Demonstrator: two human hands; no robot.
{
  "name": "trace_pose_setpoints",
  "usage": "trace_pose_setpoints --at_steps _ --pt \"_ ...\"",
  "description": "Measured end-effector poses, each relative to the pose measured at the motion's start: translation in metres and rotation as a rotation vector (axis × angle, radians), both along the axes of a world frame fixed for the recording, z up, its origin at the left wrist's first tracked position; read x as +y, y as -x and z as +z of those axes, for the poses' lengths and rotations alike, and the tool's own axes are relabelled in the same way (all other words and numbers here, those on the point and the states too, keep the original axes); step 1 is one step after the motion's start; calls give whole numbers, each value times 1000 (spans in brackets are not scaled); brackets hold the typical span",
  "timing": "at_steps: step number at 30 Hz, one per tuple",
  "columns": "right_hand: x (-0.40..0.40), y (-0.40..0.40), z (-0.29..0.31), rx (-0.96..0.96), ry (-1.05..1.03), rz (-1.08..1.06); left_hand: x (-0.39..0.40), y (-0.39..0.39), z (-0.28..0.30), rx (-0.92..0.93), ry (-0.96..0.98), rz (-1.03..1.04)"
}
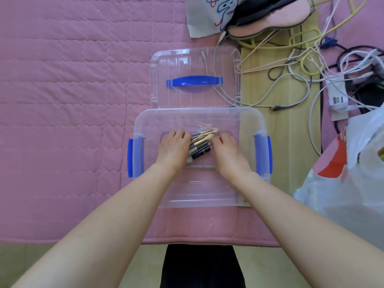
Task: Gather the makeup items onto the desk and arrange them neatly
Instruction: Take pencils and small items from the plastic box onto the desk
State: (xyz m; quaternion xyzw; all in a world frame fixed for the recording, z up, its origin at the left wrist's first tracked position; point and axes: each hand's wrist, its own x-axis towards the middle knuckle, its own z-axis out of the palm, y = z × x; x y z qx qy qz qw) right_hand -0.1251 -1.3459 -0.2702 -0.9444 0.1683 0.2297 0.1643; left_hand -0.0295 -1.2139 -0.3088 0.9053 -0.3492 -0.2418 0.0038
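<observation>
A clear plastic storage box [199, 196] with blue side latches sits open on a pink quilted mat. Both my hands are down inside it. A bundle of makeup items [201, 142], wooden-handled brushes and dark tubes, lies between them. My left hand [173, 148] presses against the bundle's left side with its fingers curled over the ends. My right hand [228, 151] cups the right side. A thin grey pencil [200, 167] lies on the box floor just below the bundle, apart from it.
The box's clear lid [195, 65] with a blue handle lies just beyond the box. A tangle of cables [301, 59] covers the wooden floor at the right. A white plastic bag [353, 163] sits at the right edge. Slippers [276, 15] lie at the top.
</observation>
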Motion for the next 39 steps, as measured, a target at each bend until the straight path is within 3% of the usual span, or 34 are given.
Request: trace_pose_setpoints --at_steps 7,19,27,32,36,39 --pt "-6 -9 -13 55 90 -78 -1 3 0 19 28 42" --pt "-6 -9 -18 79 74 -84 -1 2 1 30 33 103" --pt "-2 -4 -1 64 -70 -138 5 4 -1 66 -30 109" --pt "2 13 2 218 84 96 6 6 -1 88 -11 147" --pt "9 12 5 171 352 160 9 7 1 121 6 176" --pt "10 10 2 163 410 150 10 7 5 134 20 199"
